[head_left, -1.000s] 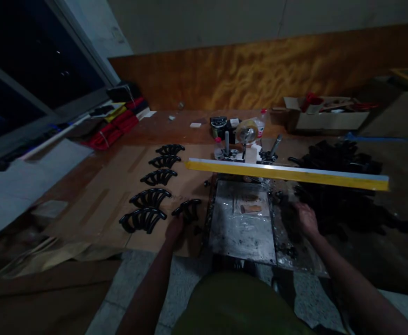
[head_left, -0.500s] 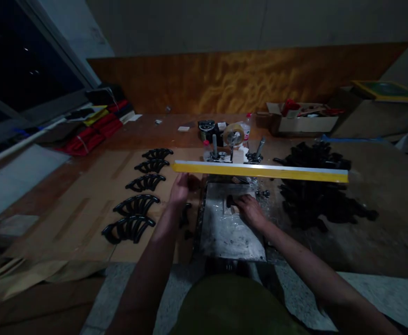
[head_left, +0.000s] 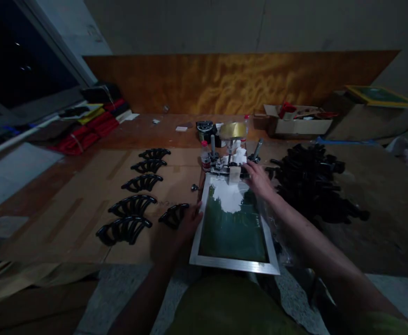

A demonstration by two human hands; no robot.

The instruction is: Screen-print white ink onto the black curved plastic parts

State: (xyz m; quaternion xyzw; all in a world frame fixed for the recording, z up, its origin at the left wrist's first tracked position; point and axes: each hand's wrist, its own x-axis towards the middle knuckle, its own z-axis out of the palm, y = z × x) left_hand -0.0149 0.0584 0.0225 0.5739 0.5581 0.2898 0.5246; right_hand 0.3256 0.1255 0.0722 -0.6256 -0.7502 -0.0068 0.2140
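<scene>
L hand point(head_left: 186, 222) half-open on screen frame point(head_left: 232, 265) edge; R hand point(head_left: 260, 180) on squeegee point(head_left: 234, 175)

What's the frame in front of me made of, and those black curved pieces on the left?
Frame: looks like bare metal, probably aluminium, by its pale silvery sheen; its green panel may be fine mesh, hard to tell. Black curved pieces: likely glossy plastic, from soft highlights.

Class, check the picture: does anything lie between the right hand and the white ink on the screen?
Nothing visible does. The right hand sits directly beside the white ink at the far end of the screen.
</scene>
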